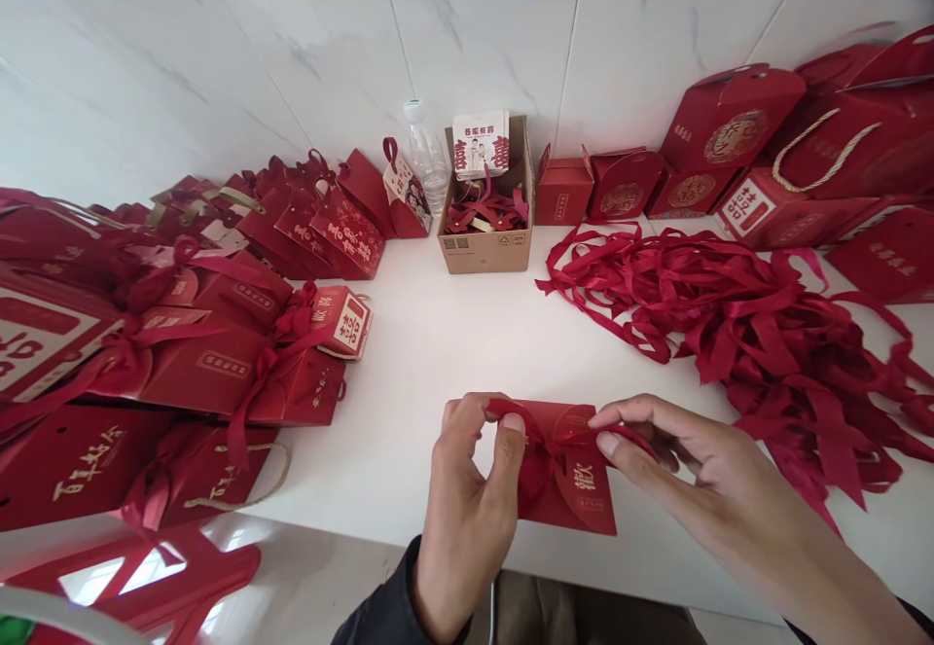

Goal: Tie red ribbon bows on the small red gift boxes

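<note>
In front of me on the white table is a red gift box (588,499) with gold lettering. A red ribbon (553,448) crosses it, knotted near the middle. On the left side of the box, my left hand (474,489) pinches one part of the ribbon between thumb and fingers. My right hand (675,455) pinches another part at the box's right edge. Both hands are closed, and the ribbon runs between them over the box.
A heap of loose red ribbons (730,304) lies on the right. Red boxes (211,363) with bows crowd the left, and more boxes (730,125) stand back right. A cardboard box (485,254) and a plastic bottle (427,154) stand by the tiled wall. A red stool (197,577) is below left.
</note>
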`<state>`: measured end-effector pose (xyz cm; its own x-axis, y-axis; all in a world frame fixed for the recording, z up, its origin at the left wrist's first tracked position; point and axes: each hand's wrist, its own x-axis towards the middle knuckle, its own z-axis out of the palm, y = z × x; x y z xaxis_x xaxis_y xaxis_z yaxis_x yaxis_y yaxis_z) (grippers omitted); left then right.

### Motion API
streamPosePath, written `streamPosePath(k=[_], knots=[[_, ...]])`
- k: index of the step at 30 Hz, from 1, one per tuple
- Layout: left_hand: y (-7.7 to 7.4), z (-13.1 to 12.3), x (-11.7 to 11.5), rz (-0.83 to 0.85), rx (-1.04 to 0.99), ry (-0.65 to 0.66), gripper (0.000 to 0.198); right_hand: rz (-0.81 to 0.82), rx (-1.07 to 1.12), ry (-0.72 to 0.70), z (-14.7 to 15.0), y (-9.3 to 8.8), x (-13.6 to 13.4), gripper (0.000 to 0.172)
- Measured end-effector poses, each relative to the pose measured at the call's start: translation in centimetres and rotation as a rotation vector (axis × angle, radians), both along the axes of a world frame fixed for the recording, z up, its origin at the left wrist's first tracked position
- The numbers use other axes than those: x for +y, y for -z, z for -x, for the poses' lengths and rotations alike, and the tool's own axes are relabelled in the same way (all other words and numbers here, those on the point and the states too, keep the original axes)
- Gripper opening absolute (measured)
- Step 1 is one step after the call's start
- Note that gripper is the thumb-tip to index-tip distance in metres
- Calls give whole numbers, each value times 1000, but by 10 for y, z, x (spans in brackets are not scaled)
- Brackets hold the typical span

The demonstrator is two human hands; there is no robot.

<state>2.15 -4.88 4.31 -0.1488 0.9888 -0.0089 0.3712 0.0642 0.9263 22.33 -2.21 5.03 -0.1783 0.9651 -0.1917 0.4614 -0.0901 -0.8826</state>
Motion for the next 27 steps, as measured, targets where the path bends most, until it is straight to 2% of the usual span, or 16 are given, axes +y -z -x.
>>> streamPosePath(k=[5,9,12,18,20,23,27], knots=[[-6,5,-13,-52,116,-56,14,27,-16,39,-1,1,-2,33],[-7,12,-24,-87,255,88,4,11,-20,-47,-5,5,0,33],[-6,14,-27,-85,266,117,8,12,-37,-59,-7,10,2,30],[-7,12,-30,-68,151,-2,11,-42,-96,-69,-11,13,0,27],[-6,12,-31,-92,180,72,5,-87,-91,-83,-10,9,-3,27],[-5,13,-30,-134,255,192,17,-197,-75,-65,-1,-1,-4,31],[-3,11,-26,-152,314,232,22,-336,-123,-81,22,-10,10,30]])
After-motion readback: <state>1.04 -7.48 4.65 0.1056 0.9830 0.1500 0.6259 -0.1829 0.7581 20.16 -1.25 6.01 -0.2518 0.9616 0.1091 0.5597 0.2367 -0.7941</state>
